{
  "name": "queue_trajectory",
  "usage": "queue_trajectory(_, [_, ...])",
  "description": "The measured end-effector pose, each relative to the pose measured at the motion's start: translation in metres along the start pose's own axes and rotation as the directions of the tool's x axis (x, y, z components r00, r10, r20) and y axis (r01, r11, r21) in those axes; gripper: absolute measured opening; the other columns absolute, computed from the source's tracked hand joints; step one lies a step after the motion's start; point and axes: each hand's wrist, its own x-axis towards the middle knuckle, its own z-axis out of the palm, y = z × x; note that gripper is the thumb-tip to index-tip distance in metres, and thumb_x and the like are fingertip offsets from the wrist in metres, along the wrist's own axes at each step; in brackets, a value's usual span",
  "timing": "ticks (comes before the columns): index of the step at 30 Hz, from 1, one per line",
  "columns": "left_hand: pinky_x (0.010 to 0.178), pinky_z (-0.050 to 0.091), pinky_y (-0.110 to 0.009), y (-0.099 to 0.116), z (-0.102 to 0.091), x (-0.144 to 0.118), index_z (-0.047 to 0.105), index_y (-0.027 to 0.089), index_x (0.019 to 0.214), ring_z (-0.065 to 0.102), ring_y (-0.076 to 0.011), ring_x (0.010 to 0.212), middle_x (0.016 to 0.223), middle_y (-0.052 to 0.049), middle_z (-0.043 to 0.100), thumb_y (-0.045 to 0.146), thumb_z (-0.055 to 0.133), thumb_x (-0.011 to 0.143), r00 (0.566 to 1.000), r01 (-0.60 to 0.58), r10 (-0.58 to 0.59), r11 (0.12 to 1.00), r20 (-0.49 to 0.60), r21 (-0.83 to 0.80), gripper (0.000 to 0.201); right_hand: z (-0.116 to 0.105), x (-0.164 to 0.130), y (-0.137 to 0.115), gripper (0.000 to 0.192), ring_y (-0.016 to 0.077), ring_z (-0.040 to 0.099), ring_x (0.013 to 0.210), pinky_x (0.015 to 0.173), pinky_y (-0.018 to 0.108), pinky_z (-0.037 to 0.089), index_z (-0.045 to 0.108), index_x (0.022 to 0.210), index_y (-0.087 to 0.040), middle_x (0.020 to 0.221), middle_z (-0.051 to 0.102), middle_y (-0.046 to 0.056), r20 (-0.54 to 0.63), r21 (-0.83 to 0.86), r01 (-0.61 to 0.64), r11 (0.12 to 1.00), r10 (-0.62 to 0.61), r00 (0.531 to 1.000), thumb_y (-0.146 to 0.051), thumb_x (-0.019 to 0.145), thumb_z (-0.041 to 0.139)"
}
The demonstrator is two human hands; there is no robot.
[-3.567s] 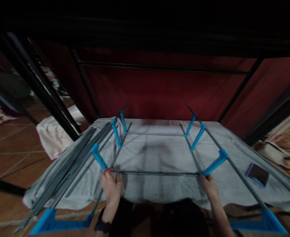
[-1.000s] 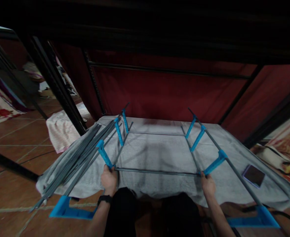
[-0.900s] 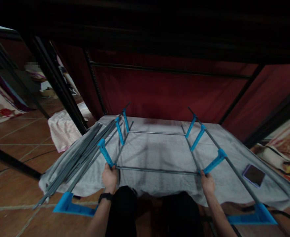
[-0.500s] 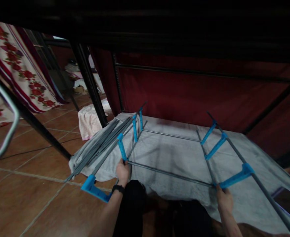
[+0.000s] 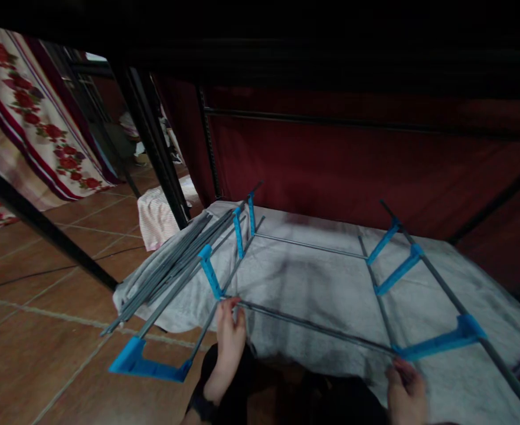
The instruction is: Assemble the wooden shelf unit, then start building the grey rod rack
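The grey cross rod (image 5: 313,326) runs across the near edge of the grey cloth (image 5: 313,277), between the rack's blue brackets (image 5: 210,271). The person's left hand (image 5: 229,336) pinches its 9 o'clock end; the right hand (image 5: 405,386) grips the 3 o'clock end. Probably best to seat both ends squarely, pushing evenly so the rod doesn't bow.

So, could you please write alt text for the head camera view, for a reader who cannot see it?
Two bare hands, left hand and right hand, grip the ends of a grey crossbar on a rack frame with blue brackets, lying on a grey cloth. Loose grey rods lie at left, before a dark red fabric wall.
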Motion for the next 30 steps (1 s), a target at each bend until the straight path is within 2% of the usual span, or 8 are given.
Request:
queue_trajectory(1, [0.098,0.047,-0.039,0.016,0.011,0.0,0.057,0.02,0.107,0.056,-0.0233,0.109,0.107,-0.01,0.059,0.017,0.049,0.088,0.995,-0.082,0.086,0.994,0.047,-0.068,0.021,0.007,0.0,-0.014,0.059,0.034,0.066,0.105,0.09,0.044,0.055,0.052,0.125,-0.018,0.113,0.065,0.018,-0.009,0.125,0.055,0.991,-0.055,0.998,-0.052,0.077,0.043])
queue_trajectory(3, [0.098,0.047,-0.039,0.05,0.038,0.011,0.056,0.02,0.113,0.056,-0.0228,0.112,0.112,-0.01,0.058,0.016,0.047,0.089,0.973,-0.191,0.209,0.968,0.101,-0.164,0.025,0.022,0.011,-0.047,0.058,0.0315,0.063,0.108,0.094,0.041,0.051,0.054,0.122,-0.014,0.118,0.063,0.018,-0.015,0.211,0.143,0.967,-0.143,0.99,-0.05,0.077,0.046])
queue_trajectory(8, [0.104,0.044,-0.041,0.117,0.125,0.067,0.054,0.016,0.118,0.053,-0.0232,0.115,0.116,-0.012,0.058,0.008,0.046,0.087,0.894,-0.359,0.405,0.904,0.194,-0.233,0.034,0.058,0.086,-0.12,0.056,0.0261,0.056,0.116,0.103,0.036,0.043,0.051,0.131,-0.012,0.13,0.059,0.015,0.048,0.183,0.212,0.96,-0.224,0.973,-0.039,0.082,0.045])
queue_trajectory(12, [0.105,0.044,-0.041,0.143,0.198,0.102,0.053,0.014,0.125,0.054,-0.0236,0.116,0.121,-0.012,0.058,0.008,0.047,0.087,0.771,-0.497,0.527,0.849,0.358,-0.18,0.039,0.089,0.153,-0.147,0.061,0.0303,0.049,0.126,0.109,0.04,0.037,0.042,0.138,-0.002,0.138,0.05,0.022,0.007,0.083,0.256,0.963,-0.257,0.966,-0.025,0.081,0.042])
queue_trajectory(15, [0.106,0.042,-0.04,0.152,0.251,0.118,0.053,0.012,0.127,0.054,-0.0241,0.118,0.124,-0.014,0.059,0.008,0.047,0.089,0.651,-0.615,0.594,0.778,0.472,-0.13,0.04,0.111,0.195,-0.151,0.069,0.0324,0.039,0.136,0.114,0.041,0.03,0.033,0.143,0.006,0.142,0.044,0.027,-0.063,0.022,0.229,0.973,-0.227,0.972,-0.014,0.077,0.04])
queue_trajectory(18, [0.106,0.041,-0.039,0.158,0.299,0.129,0.053,0.011,0.129,0.055,-0.0242,0.119,0.126,-0.015,0.06,0.009,0.046,0.091,0.547,-0.693,0.625,0.712,0.557,-0.118,0.039,0.126,0.232,-0.147,0.073,0.0309,0.041,0.136,0.113,0.039,0.032,0.031,0.145,0.005,0.141,0.045,0.025,-0.072,0.016,0.177,0.984,-0.176,0.982,-0.011,0.075,0.04])
queue_trajectory(24, [0.108,0.04,-0.039,0.175,0.375,0.142,0.053,0.012,0.13,0.055,-0.024,0.121,0.131,-0.015,0.06,0.014,0.045,0.093,0.397,-0.759,0.592,0.642,0.701,-0.112,0.038,0.146,0.283,-0.13,0.06,0.0255,0.062,0.105,0.096,0.032,0.045,0.054,0.131,-0.005,0.111,0.066,0.017,-0.055,0.007,0.129,0.992,-0.128,0.99,-0.01,0.072,0.045])
queue_trajectory(30, [0.104,0.043,-0.034,0.205,0.435,0.127,0.058,0.015,0.125,0.059,-0.0219,0.116,0.126,-0.012,0.065,0.016,0.045,0.094,0.23,-0.775,0.621,0.582,0.749,-0.245,0.034,0.16,0.3,-0.111,0.04,0.0216,0.062,0.086,0.082,0.028,0.046,0.066,0.109,-0.012,0.09,0.07,0.009,-0.093,-0.013,0.17,0.985,-0.171,0.981,-0.018,0.077,0.044])
